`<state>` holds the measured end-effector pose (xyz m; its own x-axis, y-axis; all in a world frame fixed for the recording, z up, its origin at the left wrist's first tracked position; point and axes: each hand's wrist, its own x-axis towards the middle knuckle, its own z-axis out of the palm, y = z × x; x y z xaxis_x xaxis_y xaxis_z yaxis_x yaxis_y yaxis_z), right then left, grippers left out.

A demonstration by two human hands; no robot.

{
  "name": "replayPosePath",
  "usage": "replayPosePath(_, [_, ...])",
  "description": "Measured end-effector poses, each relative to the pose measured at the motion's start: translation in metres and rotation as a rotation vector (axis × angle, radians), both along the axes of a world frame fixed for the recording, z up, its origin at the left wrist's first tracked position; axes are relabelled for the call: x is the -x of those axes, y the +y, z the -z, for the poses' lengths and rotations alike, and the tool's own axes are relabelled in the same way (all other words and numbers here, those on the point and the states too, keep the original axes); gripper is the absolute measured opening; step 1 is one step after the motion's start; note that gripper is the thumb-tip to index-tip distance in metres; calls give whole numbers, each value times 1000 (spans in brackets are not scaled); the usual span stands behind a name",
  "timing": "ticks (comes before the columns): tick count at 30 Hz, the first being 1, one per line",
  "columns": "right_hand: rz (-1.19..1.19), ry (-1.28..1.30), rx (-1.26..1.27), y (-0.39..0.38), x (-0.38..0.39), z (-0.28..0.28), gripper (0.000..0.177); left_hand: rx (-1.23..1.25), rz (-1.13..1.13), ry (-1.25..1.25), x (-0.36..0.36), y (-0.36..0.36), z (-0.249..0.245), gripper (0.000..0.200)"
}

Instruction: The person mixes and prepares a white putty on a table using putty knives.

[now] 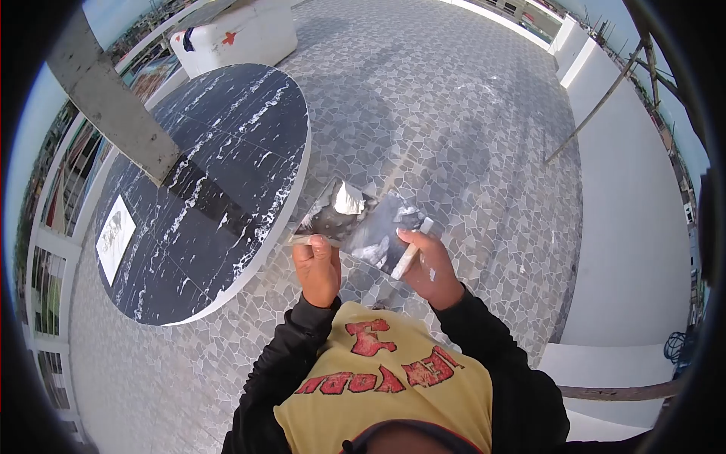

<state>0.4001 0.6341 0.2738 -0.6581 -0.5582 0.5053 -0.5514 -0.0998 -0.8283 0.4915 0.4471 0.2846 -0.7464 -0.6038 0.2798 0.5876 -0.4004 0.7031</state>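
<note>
In front of my chest, my left hand pinches the lower edge of a dark metal plate with a lump of white paste on it. My right hand grips the pale handle of a wide grey blade, smeared with white. The two tools touch or overlap between my hands, and the blade's left edge lies by the paste. A white smudge shows on my right hand.
A round black marble-patterned table stands at the left, with a white sheet on it and a grey post beside it. Behind is a white container. A white wall runs along the right.
</note>
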Motion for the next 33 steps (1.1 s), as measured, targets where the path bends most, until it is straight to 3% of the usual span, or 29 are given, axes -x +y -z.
replayPosePath(2, [22,-96,-76,-3,-8,-9,31,504,-99,-26,-2,8,4,28])
replayPosePath(3, [-66,-245,111,-10,-15,-36,36,717,-155,61,-2,9,-6,16])
replayPosePath(4, [-159,-389,303,-11,-18,-50,42,721,-135,61,-1,9,-4,16])
replayPosePath(5, [13,-39,105,-2,-14,-37,52,798,-121,143,0,8,0,15])
replayPosePath(8, [-11,-31,119,5,-14,-32,60,900,-82,224,-4,-3,19,31])
replayPosePath(12, [-104,-128,167,10,-4,-55,52,959,-143,142,-20,-21,38,31])
replayPosePath(14, [-479,-1543,453,10,20,-78,38,1138,13,-85,-37,-28,58,30])
replayPosePath(15, [-133,-896,147,-1,17,-73,23,1081,-22,-235,-41,-23,58,31])
replayPosePath(16, [-145,-889,134,-3,19,-76,23,1073,-40,-235,-38,-16,59,31])
replayPosePath(18, [-128,-978,448,-7,14,-94,20,-63,-9,-350,-35,1,52,32])
replayPosePath(19, [-213,-781,393,-6,18,-80,26,-245,101,-413,-36,1,37,35])
replayPosePath(20, [-222,-787,371,-3,12,-74,26,-264,88,-411,-36,2,20,35])
replayPosePath(22, [-56,-303,-81,-11,-9,-93,31,-472,302,-364,-32,1,-11,30])
replayPosePath(23, [-146,-30,-39,-21,-8,-82,36,-497,360,-355,-30,-3,-22,33])
replayPosePath(24, [-151,-25,-44,-29,-10,-77,36,-502,357,-347,-29,-6,-30,33])
replayPosePath(26, [-209,403,-194,-42,-18,-70,49,-416,345,-275,-27,-16,-40,37])
replayPosePath(33, [101,314,-310,-73,-6,-21,51,-367,395,-214,-37,-75,-42,39])
